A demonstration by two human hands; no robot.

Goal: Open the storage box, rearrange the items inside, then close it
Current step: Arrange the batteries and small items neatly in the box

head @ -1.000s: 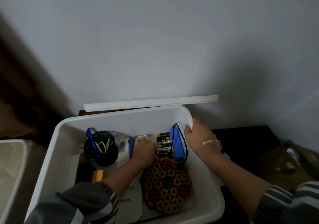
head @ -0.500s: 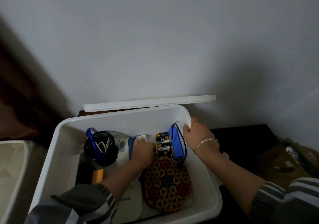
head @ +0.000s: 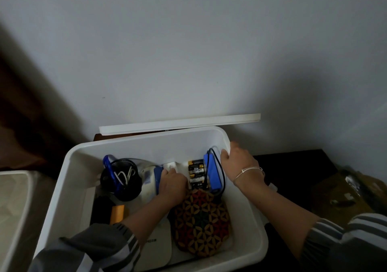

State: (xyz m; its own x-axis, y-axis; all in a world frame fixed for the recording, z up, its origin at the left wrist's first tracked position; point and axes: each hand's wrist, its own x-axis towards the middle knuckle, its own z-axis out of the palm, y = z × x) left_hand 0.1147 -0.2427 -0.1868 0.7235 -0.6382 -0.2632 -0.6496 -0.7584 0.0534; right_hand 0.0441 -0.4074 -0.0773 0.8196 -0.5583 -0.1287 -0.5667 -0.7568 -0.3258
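The white storage box (head: pixel 69 179) stands open, its lid (head: pixel 180 123) leaning against the wall behind it. Inside lie a black mesh cup (head: pixel 120 179) with blue scissors, a white and blue device (head: pixel 149 180), a small white item (head: pixel 170 165), packs of batteries (head: pixel 196 172), a blue block with a black cable (head: pixel 212 173) and a patterned round mat (head: pixel 202 221). My left hand (head: pixel 172 184) reaches down between the white and blue device and the batteries, fingers curled and hidden. My right hand (head: pixel 238 160) grips the box's right rim.
An orange item (head: pixel 117 214) and a flat white device (head: pixel 159 244) lie at the box's near side. Another pale bin (head: pixel 12 198) stands to the left. A dark surface and cluttered brown items (head: pixel 343 196) lie to the right.
The view has shifted slightly. My left hand has stayed low among the items by the batteries, and my right hand keeps its hold on the rim.
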